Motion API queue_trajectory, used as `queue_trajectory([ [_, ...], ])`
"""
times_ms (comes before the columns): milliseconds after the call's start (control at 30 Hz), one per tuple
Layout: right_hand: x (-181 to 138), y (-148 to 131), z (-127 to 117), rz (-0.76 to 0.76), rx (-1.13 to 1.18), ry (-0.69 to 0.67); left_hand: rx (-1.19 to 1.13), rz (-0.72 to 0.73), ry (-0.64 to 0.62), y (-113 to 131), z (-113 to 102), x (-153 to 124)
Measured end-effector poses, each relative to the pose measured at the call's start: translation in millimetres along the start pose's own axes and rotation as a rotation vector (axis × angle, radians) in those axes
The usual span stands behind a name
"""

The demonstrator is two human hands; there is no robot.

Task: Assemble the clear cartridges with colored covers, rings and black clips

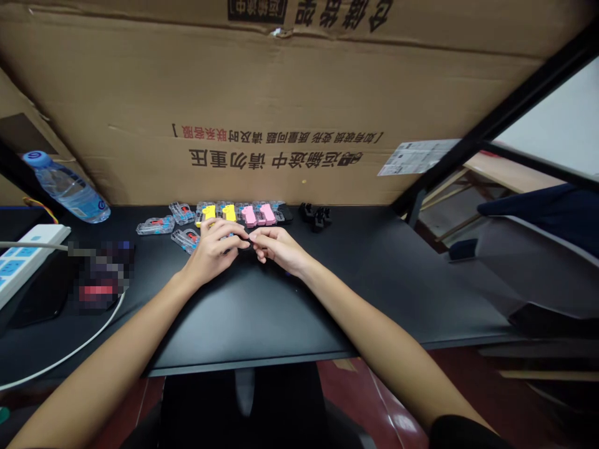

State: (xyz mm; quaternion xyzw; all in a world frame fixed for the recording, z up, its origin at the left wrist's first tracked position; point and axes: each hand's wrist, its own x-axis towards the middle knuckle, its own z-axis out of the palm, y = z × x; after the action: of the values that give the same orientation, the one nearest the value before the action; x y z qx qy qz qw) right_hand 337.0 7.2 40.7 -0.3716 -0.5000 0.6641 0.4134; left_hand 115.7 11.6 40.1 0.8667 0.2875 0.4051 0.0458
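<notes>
Presently, the left hand (213, 248) and right hand (277, 247) bring curled fingers close together — grip state cannot be told. The adjacent clear plastic piece (184, 239) looks light, stiff — hold its edges.

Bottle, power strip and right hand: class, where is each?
Bottle (70, 187), head view: on its clear body.
Power strip (29, 254), head view: on its top face.
Right hand (281, 249), head view: middle of the hand.

Hands (215, 246) (281, 251) close together over black table (262, 318); pink pieces (266, 214) beyond.
</notes>
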Motion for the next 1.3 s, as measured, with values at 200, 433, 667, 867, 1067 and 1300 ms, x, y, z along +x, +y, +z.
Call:
queue_trajectory([
  [200, 2, -13, -20, -0.043, -0.237, 0.114, -0.042, -0.129, 0.013, 1, -1, 1],
  [433, 6, -21, -67, -0.384, -0.982, 0.378, -0.270, -0.407, 0.137, 3, 2, 5],
  [667, 10, 2, -63, -0.353, -1.284, 0.174, -0.521, -0.532, 0.077, 3, 5, 6],
  [867, 14, 11, -58, -0.357, -1.234, 0.117, -0.526, -0.574, 0.035, 2, 5, 7],
  [1067, 12, 13, -55, -0.366, -1.181, 0.087, -0.509, -0.594, -0.016, 1, 6, 6],
  [1300, 7, 1, -43, -0.363, -1.045, 0.015, -0.457, -0.585, -0.016, -1, 7, 4],
])
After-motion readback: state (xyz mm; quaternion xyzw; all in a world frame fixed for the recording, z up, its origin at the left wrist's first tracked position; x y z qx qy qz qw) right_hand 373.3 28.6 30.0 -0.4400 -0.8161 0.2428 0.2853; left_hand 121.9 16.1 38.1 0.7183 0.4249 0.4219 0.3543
